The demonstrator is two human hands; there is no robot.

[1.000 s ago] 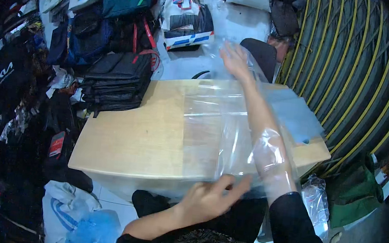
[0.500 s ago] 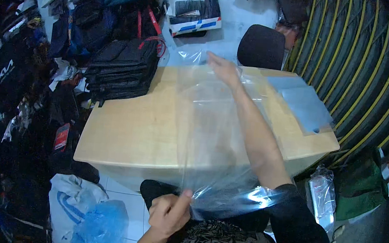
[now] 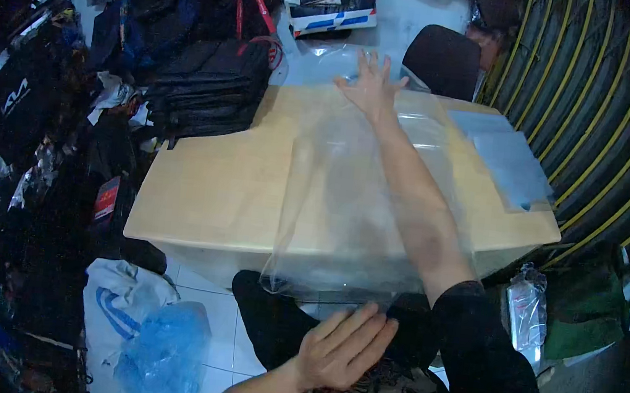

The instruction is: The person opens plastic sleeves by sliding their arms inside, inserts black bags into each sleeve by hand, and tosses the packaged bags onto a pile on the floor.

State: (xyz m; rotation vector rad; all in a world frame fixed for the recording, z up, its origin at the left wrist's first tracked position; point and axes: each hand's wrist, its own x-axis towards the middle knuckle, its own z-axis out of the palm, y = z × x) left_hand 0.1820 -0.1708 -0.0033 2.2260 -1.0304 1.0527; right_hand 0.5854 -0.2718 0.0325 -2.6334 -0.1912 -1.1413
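A long clear plastic bag (image 3: 330,198) lies across the light wood table (image 3: 200,192), its near end hanging past the front edge. My right hand (image 3: 373,89) is stretched out at the bag's far end with fingers spread, resting on the plastic. Just beyond the near edge of the bag, my left hand (image 3: 345,345) is held over my lap, its fingers straight and close together, gripping nothing. Whether its fingertips touch the plastic is hard to tell.
A stack of black folded bags (image 3: 207,89) sits at the table's far left. Bluish plastic sheets (image 3: 514,167) lie at its right. A dark chair back (image 3: 442,62) stands behind. A blue plastic bag (image 3: 164,353) is on the floor at left, a wrapped packet (image 3: 525,314) at right.
My left hand has let go of the bag's near end and moved right. My right hand has shifted slightly farther away and spread its fingers. The plastic now lies flatter.
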